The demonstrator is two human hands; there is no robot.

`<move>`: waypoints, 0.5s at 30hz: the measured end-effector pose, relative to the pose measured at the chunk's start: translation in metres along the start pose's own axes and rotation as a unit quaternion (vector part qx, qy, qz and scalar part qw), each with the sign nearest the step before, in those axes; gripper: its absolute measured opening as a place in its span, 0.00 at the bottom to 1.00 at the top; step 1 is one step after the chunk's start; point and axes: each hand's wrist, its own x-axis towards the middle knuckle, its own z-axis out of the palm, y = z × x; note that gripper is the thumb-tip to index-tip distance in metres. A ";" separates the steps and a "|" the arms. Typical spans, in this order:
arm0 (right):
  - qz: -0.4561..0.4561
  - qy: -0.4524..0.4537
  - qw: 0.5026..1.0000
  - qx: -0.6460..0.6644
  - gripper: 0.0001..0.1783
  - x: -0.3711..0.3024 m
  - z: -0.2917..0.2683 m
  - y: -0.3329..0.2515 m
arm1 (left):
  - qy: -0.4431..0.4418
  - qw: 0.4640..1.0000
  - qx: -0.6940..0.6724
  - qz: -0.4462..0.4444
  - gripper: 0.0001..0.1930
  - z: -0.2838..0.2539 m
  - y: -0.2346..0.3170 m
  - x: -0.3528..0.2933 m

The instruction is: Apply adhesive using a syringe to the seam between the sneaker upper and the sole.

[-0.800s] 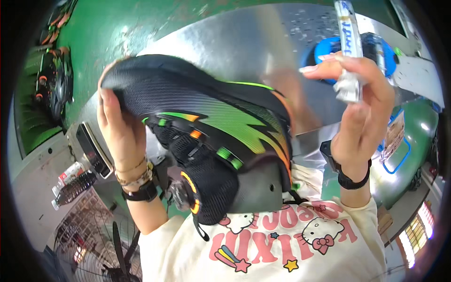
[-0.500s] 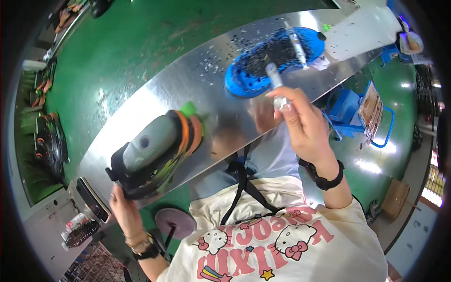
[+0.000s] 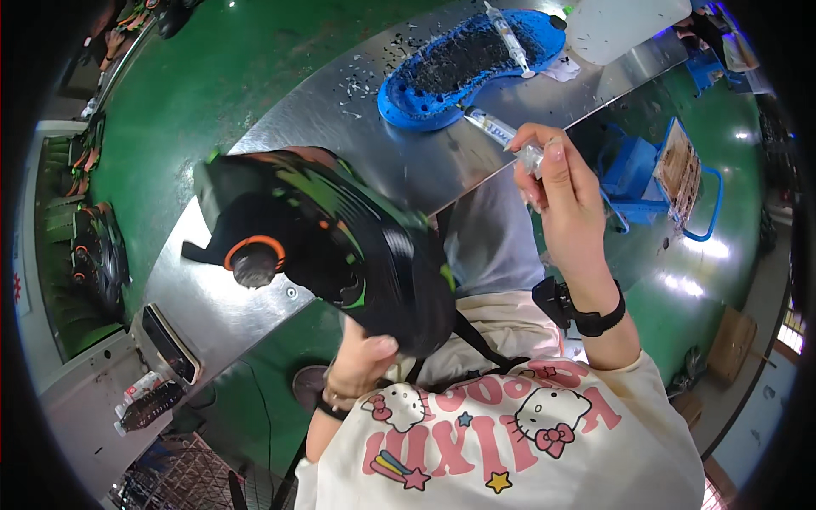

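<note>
My left hand (image 3: 361, 353) grips a black shoe (image 3: 374, 255) with green and orange accents from its near side; my thumb shows, while the other fingers are mostly hidden. The shoe is tilted above the metal table (image 3: 276, 110). An orange-rimmed round dark part (image 3: 255, 262) faces left. In my right hand (image 3: 563, 174) a clear syringe (image 3: 497, 129) is pinched at its rear end, its front pointing up and left. Just beyond it lies a blue shoe-shaped piece (image 3: 404, 110) covered with black bits. A second syringe (image 3: 508, 42) rests across it.
Black scraps dot the table around the blue piece. A whitish container (image 3: 625, 30) stands at the far right. A blue stool or cart (image 3: 642, 178) is to the right on the green floor (image 3: 204, 51). At left are a phone-like device (image 3: 170, 344) and a dark bottle (image 3: 151, 406).
My left hand has lifted the shoe off the table, turned it over and brought it closer to my body. My right hand with the syringe has moved slightly right and up.
</note>
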 end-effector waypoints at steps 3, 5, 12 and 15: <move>0.020 0.032 0.997 0.068 0.20 -0.011 -0.001 0.009 | -0.057 0.998 -0.039 -0.015 0.41 0.007 -0.013 0.032; 0.039 0.032 0.997 0.057 0.20 -0.020 -0.003 0.009 | -0.057 0.998 -0.013 -0.026 0.44 0.010 -0.016 0.042; -0.051 -0.091 0.992 0.063 0.23 -0.055 -0.026 -0.033 | -0.032 0.996 -0.067 -0.043 0.31 0.011 -0.023 0.052; -0.083 -0.137 0.986 0.038 0.25 -0.056 -0.026 -0.030 | -0.016 0.997 -0.053 -0.052 0.26 0.011 -0.023 0.054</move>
